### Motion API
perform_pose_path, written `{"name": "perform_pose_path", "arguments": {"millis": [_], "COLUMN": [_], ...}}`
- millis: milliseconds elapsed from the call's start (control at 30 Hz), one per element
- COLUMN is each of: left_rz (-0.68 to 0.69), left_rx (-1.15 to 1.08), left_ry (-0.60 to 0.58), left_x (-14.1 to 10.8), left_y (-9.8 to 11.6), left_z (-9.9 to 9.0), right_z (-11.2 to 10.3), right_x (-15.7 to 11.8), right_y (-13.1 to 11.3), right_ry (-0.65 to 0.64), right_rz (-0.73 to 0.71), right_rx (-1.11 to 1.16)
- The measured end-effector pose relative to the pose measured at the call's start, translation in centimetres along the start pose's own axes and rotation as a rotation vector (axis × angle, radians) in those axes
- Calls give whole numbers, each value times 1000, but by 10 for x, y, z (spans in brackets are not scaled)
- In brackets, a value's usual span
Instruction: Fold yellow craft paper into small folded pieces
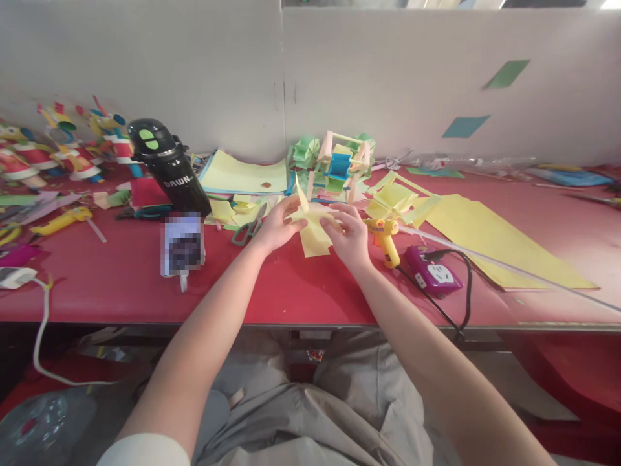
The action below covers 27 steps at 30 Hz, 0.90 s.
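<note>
A folded piece of pale yellow paper (315, 241) is held just above the red table, one narrow flap standing up. My left hand (282, 226) pinches its left side between thumb and fingers. On the opposite side, my right hand (348, 234) grips the paper's right edge, thumb in front. Grey-handled scissors (248, 232) lie beside my left hand. Close to my right hand rests a yellow glue gun (387, 239). Behind the hands stands a paper model with a pink frame and blue centre (339, 166).
A black bottle (169, 171) stands at left, behind a phone-like device (183, 246). The purple power strip (435, 270) and its black cord are at right, near large yellow sheets (499, 243). Paper figures (72, 152) line the far left.
</note>
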<state>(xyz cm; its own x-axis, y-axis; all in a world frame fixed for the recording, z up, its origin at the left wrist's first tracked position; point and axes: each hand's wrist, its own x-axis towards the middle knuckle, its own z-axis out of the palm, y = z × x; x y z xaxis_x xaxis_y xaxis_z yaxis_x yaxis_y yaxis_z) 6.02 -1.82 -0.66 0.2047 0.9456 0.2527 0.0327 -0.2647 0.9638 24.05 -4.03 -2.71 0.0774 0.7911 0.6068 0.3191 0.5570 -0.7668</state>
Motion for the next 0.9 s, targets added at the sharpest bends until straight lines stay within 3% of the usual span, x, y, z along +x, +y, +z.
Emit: {"name": "perform_pose_path", "arguments": {"millis": [100, 267, 500, 733, 833, 900], "left_rz": [-13, -12, -46, -69, 12, 0], "left_rx": [-54, -339, -412, -351, -326, -310], "left_ry": [-58, -237, -159, -238, -131, -24], "left_x": [-4, -10, -7, -9, -6, -2], "left_y": [7, 18, 16, 18, 13, 6], "left_z": [2, 5, 5, 9, 9, 8], "right_z": [-1, 0, 3, 3, 3, 4], "right_x": [-1, -2, -7, -5, -4, -4], "right_y": [0, 5, -3, -10, -10, -9], "right_ry": [48, -179, -416, -338, -259, -272], "right_rz": [-112, -265, -210, -14, 47, 67], "right_rx": [-87, -133, -65, 67, 15, -1]}}
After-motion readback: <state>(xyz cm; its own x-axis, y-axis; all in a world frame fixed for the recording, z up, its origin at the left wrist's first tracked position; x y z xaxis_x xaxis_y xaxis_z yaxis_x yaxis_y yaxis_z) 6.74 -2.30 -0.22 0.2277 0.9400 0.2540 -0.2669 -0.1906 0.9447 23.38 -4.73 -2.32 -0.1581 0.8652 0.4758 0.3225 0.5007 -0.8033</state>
